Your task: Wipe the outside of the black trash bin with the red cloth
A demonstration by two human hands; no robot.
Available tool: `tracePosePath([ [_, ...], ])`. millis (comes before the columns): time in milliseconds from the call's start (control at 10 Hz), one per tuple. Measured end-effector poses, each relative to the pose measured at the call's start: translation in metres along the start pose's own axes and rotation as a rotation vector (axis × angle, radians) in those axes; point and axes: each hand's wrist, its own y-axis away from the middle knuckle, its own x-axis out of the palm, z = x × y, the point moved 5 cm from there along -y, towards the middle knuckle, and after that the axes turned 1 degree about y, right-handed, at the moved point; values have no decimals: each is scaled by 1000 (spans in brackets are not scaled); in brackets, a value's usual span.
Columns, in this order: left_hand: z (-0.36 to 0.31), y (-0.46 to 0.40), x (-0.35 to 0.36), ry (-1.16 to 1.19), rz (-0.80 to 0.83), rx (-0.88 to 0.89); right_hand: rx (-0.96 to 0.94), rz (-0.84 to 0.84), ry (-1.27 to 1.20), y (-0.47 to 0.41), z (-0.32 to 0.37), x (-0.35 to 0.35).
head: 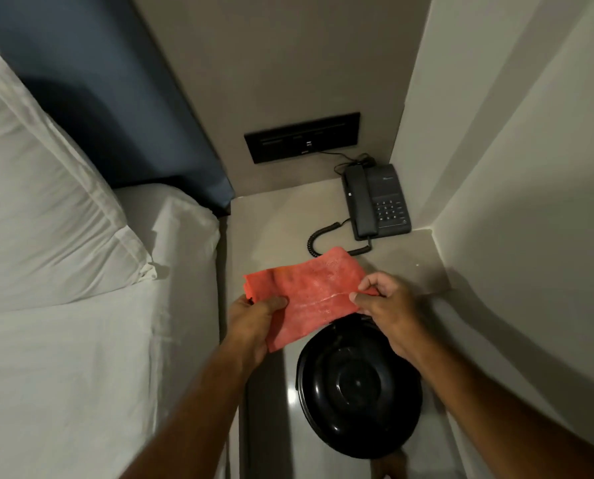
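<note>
The black trash bin (359, 385) stands on the floor below me, round, with its glossy lid facing up. Above its far rim I hold the red cloth (305, 292) spread out flat between both hands. My left hand (254, 323) pinches the cloth's left lower edge. My right hand (388, 309) pinches its right edge between thumb and fingers. The cloth hangs in the air and hides a small part of the bin's far rim. Neither hand touches the bin.
A bed with white sheets and pillow (46, 202) fills the left. A grey bedside shelf (271, 229) carries a black telephone (375, 202) with a coiled cord. A black switch panel (302, 136) sits on the wall behind. A wall closes in on the right.
</note>
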Motion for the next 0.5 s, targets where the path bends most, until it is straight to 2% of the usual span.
tracePosePath([
  [100, 4, -40, 3, -35, -42, 26, 47, -54, 52, -37, -22, 10],
  [200, 14, -73, 4, -105, -102, 100, 173, -58, -9, -64, -54, 25],
  [300, 28, -99, 0, -132, -115, 73, 333, 4, -50, -81, -85, 40],
  [400, 34, -119, -14, -137, -129, 59, 401, 79, -20, -87, -98, 49],
  [500, 16, -97, -23, -302, -134, 144, 313, -35, 179, -82, -81, 45],
])
